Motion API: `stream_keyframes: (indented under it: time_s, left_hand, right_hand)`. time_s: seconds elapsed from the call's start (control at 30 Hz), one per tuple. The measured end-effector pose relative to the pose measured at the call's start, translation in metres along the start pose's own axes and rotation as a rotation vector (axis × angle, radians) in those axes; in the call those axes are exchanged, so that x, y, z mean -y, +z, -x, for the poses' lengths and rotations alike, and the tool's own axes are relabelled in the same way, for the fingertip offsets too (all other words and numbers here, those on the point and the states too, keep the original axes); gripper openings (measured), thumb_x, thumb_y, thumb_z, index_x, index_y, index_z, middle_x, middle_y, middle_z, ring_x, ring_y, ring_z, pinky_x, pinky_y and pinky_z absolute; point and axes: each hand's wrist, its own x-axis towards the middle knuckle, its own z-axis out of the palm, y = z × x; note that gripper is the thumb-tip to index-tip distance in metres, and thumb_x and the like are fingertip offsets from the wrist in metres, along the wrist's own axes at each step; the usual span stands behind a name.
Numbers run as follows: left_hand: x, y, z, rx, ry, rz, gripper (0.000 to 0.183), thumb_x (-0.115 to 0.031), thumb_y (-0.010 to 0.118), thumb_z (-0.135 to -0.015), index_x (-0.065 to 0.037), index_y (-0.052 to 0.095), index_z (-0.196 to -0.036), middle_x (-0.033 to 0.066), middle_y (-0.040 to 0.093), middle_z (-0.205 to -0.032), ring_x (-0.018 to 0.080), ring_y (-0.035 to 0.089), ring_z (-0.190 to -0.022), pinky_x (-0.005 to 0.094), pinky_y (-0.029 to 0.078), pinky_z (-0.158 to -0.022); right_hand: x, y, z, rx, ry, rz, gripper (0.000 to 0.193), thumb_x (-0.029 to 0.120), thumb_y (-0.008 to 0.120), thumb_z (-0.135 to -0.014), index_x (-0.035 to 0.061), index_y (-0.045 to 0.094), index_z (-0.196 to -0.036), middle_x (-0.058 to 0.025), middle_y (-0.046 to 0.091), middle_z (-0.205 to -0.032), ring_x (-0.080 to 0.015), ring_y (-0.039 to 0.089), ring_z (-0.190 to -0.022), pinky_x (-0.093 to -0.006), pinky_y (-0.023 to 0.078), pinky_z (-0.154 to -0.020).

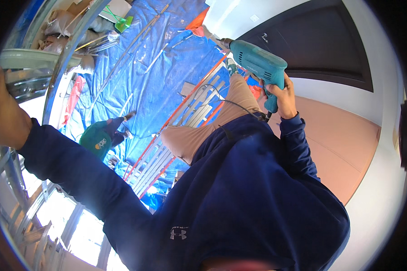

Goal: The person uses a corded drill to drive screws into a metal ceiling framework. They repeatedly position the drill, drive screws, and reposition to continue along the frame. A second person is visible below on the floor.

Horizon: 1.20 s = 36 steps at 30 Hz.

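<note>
Smooth, pistol-shaped drill (259, 59) fills the right hand (285, 96); whether the left hand (7, 118) grips is unclear.

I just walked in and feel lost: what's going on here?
The person's right hand holds a teal drill out in front of the body. The left hand is up at the metal framing; whether it grips is unclear. Below are an orange-railed ladder, a blue tarp and another person in green.
</note>
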Motion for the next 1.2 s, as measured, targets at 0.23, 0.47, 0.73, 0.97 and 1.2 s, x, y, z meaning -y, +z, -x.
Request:
stream_keyframes:
  time_s: [0.23, 0.47, 0.73, 0.97, 1.2]
  left_hand:
    - [-0.027, -0.008, 0.008, -0.206, -0.216, -0.238, 0.051, -0.040, 0.087, -0.081, 0.009, 0.076, -0.081, 0.0133, 0.072, -0.071, 0.0191, 0.067, -0.060, 0.0339, 0.054, -0.062]
    - [-0.003, -0.026, 0.014, -0.204, -0.410, -0.208, 0.042, -0.034, 0.081, -0.090, 0.007, 0.077, -0.094, 0.0127, 0.075, -0.081, 0.0156, 0.068, -0.066, 0.0290, 0.052, -0.060]
    - [-0.143, 0.029, 0.030, -0.702, 0.285, -0.532, 0.049, -0.040, 0.064, -0.097, 0.002, 0.052, -0.119, 0.0138, 0.068, -0.098, 0.0247, 0.068, -0.090, 0.0369, 0.056, -0.081]
    - [-0.368, 0.296, 0.074, 0.403, 0.279, 0.220, 0.028, -0.021, 0.067, -0.089, -0.004, 0.061, -0.110, 0.0211, 0.064, -0.127, 0.0360, 0.062, -0.121, 0.0453, 0.054, -0.097]
    - [-0.493, 0.560, 0.000, 0.394, 0.554, 0.380, 0.055, -0.016, 0.080, -0.084, 0.000, 0.059, -0.133, 0.0216, 0.067, -0.125, 0.0316, 0.066, -0.116, 0.0394, 0.051, -0.100]
  right_hand:
    - [0.010, -0.029, -0.021, -0.044, -0.024, -0.158, 0.047, 0.011, 0.067, -0.080, -0.0002, 0.058, -0.125, -0.0123, 0.066, -0.097, -0.0161, 0.063, -0.073, -0.0296, 0.052, -0.061]
    - [0.048, -0.082, -0.082, -0.063, -0.239, -0.360, 0.052, 0.015, 0.068, -0.081, -0.0044, 0.055, -0.127, -0.0180, 0.065, -0.101, -0.0227, 0.064, -0.074, -0.0313, 0.051, -0.058]
    - [0.113, -0.155, -0.200, -0.139, -0.548, -0.404, 0.055, 0.024, 0.074, -0.087, -0.0059, 0.054, -0.128, -0.0193, 0.065, -0.104, -0.0245, 0.065, -0.078, -0.0317, 0.052, -0.059]
    - [0.151, -0.225, -0.302, -0.194, -0.643, -0.374, 0.057, 0.025, 0.074, -0.088, -0.0056, 0.053, -0.132, -0.0187, 0.066, -0.106, -0.0290, 0.068, -0.091, -0.0357, 0.057, -0.068]
    - [0.174, -0.306, -0.442, -0.195, -0.688, -0.412, 0.041, 0.012, 0.062, -0.090, -0.0050, 0.054, -0.127, -0.0191, 0.067, -0.104, -0.0269, 0.067, -0.088, -0.0348, 0.055, -0.068]
